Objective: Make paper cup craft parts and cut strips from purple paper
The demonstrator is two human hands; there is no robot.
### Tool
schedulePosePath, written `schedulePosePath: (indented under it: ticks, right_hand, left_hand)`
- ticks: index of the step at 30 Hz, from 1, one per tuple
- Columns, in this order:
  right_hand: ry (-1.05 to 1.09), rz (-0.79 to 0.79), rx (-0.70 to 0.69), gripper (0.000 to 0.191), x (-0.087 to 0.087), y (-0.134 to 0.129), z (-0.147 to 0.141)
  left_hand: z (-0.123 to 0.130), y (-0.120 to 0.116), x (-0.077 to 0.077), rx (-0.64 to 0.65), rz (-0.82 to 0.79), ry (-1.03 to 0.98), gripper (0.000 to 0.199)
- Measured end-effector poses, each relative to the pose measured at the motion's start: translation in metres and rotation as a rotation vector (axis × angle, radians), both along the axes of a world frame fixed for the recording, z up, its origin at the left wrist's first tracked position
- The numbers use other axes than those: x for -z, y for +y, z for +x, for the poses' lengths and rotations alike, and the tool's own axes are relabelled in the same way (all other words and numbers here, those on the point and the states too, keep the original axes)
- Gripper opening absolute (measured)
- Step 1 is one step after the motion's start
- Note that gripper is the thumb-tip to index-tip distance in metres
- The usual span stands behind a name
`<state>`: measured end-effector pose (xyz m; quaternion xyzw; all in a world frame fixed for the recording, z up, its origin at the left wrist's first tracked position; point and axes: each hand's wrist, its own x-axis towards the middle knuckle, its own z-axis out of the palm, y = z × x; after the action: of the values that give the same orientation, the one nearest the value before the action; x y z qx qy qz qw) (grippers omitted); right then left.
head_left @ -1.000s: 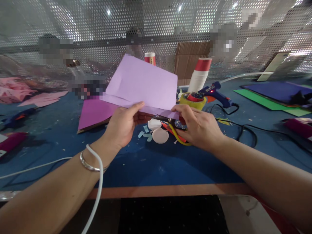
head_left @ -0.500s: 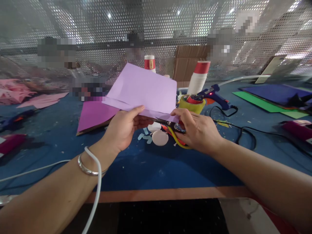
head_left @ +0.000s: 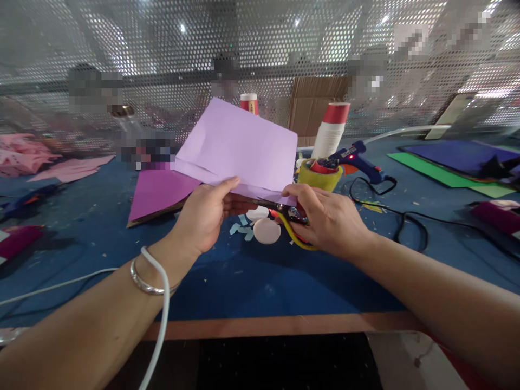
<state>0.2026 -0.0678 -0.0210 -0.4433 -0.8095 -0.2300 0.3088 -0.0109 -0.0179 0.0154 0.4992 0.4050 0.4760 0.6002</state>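
Observation:
A sheet of lilac paper (head_left: 247, 143) is held up above the table, tilted, with a cut or fold line along its near edge. My left hand (head_left: 209, 214) pinches that near edge, thumb on top and fingers beneath. In my right hand (head_left: 325, 216) are scissors (head_left: 280, 207) with black and yellow-red handles. Their blades lie under the paper's near edge, partly hidden. My right index finger touches the paper's right corner. Below the scissors lie pale round discs (head_left: 267, 231) and light blue paper scraps (head_left: 242, 230).
A glue gun (head_left: 359, 160) rests at a yellow holder (head_left: 320, 176), its black cord trailing right. Behind stand stacked paper cups (head_left: 329, 132). Purple sheets (head_left: 162, 192) lie left; green (head_left: 430, 170) and blue sheets (head_left: 459, 154) lie right. A perforated metal screen (head_left: 268, 43) rises behind the table.
The lilac paper's far edge has tipped slightly upward, and its right side has shifted a little right. The scissors have moved slightly left; both hands keep their hold.

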Motion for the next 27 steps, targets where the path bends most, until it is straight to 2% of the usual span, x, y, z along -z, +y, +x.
schedulePosePath:
  ticks: [5,9,14,22,27]
  right_hand:
    - [0.014,-0.047,0.022,0.030,-0.0003,-0.0008,0.0003]
    - [0.002,-0.060,0.036,0.032,0.0001,-0.0007,-0.0002]
    - [-0.008,-0.066,0.048,0.035,-0.0001,-0.0015,-0.0014]
    - [-0.078,-0.041,0.069,0.027,0.0018,-0.0014,-0.0017]
    - [-0.068,-0.021,0.053,0.028,0.0028,-0.0019,-0.0032]
  left_hand:
    - [-0.0001,0.0001,-0.0004,-0.054,0.065,0.037,0.013]
    - [-0.0003,0.0000,-0.0023,-0.034,0.076,0.035,0.015]
    - [0.0006,-0.0010,-0.0051,-0.054,0.053,0.043,0.015]
    - [0.0004,0.0008,-0.0033,-0.019,-0.021,0.030,0.016]
    - [0.0003,0.0009,-0.0039,-0.033,0.015,0.029,0.012]
